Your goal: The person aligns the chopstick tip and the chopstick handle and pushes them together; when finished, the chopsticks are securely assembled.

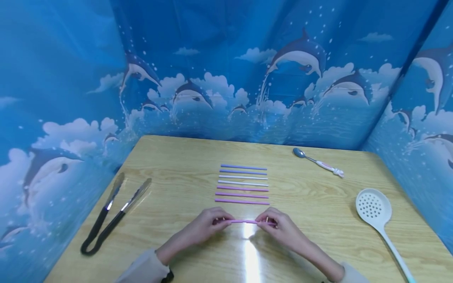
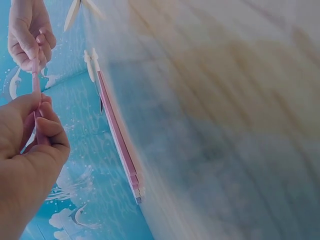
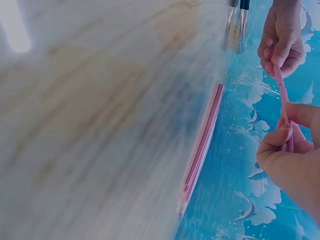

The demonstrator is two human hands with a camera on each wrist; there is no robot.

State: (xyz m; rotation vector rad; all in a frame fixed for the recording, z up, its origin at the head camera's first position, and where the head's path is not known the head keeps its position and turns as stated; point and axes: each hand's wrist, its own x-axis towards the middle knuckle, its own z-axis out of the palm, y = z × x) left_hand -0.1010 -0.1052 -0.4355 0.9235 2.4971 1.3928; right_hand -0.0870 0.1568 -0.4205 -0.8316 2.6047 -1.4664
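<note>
My left hand and right hand pinch a thin pink straw between thumbs and fingertips, one hand near each end. It lies level across the gap between them, above the table. In the left wrist view a small step shows along the straw close to the right hand's fingertips. Just beyond both hands, several straws lie in a parallel row: pink straws nearest, white straws in the middle and violet-blue straws farthest.
Black-handled metal tongs lie spread on the left of the wooden table. A spoon with a pink and white handle rests at the back right. Toward the right edge is a pale skimmer. Blue dolphin-print curtains surround the table.
</note>
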